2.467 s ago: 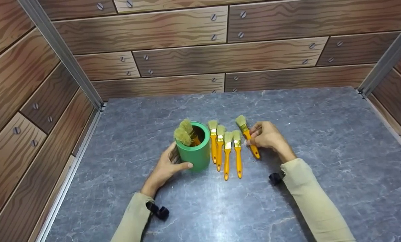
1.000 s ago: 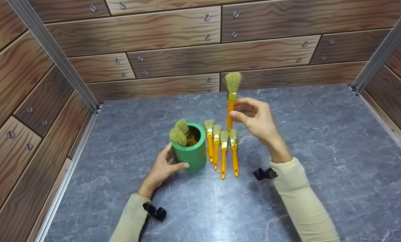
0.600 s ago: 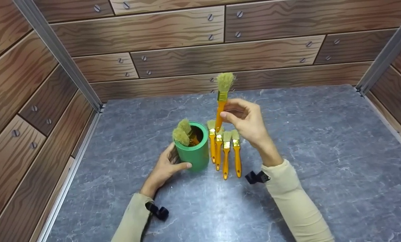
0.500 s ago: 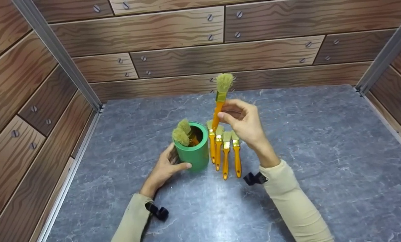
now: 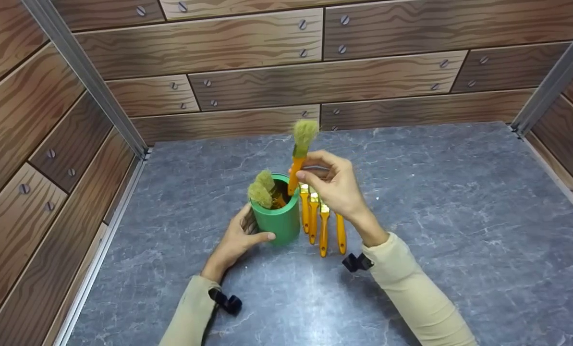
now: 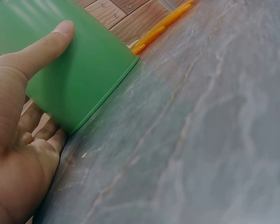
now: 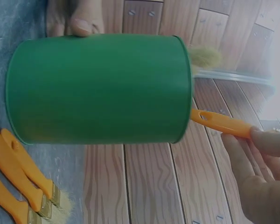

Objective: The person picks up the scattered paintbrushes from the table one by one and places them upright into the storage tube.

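A green cylindrical can (image 5: 277, 228) stands upright on the table, with two bristle-up paintbrushes (image 5: 261, 190) leaning in it. My left hand (image 5: 232, 241) holds the can's near left side, thumb across its front and fingers behind. My right hand (image 5: 333, 186) pinches a paintbrush (image 5: 299, 161) by its orange handle, bristles upward. The tip of that handle is at the can's right rim in the head view; the right wrist view shows the handle (image 7: 221, 123) at the mouth edge. Beside the can lie several more paintbrushes (image 5: 324, 233), their bristle ends partly hidden by my right hand.
The grey marbled table (image 5: 171, 230) spreads around the can on all sides. Wood-patterned panels (image 5: 248, 43) close off the back and both sides, with metal corner posts (image 5: 99, 91) between them. Dark wrist-camera mounts (image 5: 228, 302) stick out from the sleeves.
My right hand has lifted the rightmost paintbrush off the table, turned it bristles up, carried it left and lowered it to the can's rim. The left hand has stayed on the can.
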`<state>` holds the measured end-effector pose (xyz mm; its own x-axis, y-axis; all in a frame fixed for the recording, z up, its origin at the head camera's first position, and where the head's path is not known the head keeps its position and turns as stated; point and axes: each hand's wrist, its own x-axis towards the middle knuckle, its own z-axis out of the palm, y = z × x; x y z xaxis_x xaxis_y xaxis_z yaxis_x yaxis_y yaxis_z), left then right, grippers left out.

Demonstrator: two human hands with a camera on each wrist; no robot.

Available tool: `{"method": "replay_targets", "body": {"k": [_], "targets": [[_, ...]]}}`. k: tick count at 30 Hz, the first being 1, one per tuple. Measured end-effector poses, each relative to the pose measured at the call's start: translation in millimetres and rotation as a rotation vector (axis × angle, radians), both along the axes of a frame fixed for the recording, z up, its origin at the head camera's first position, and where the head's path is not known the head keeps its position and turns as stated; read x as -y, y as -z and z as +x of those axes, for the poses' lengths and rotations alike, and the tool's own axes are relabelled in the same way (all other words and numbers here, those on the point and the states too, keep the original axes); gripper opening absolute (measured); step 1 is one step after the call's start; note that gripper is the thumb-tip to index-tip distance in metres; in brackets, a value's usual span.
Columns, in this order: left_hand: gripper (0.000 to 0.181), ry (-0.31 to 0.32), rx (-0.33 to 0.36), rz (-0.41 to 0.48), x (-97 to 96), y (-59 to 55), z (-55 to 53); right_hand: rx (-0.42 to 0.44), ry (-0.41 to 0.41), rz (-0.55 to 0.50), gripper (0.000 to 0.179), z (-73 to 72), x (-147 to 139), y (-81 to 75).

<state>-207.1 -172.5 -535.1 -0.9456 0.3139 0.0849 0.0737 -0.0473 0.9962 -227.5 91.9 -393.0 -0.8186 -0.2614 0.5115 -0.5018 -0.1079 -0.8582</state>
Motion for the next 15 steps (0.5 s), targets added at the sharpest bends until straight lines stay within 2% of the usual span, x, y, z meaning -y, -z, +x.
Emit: {"method": "replay_targets", "body": {"k": [3, 6, 15], "targets": [[0.107, 0.002, -0.007, -0.001, 0.0, 0.2, -0.3, -0.031, 0.004, 0.074, 0.023, 0.3, 4.0, 3.8], [0.107, -0.004, -0.006, -0.004, 0.0, -0.2, -0.1, -0.019, 0.014, 0.130, 0.023, 0.5, 7.2, 7.6], [0.106, -0.010, 0.011, -0.004, 0.1, -0.4, 0.7, 0.019, -0.010, 0.157, 0.022, 0.1, 11.5, 13.8]]}}
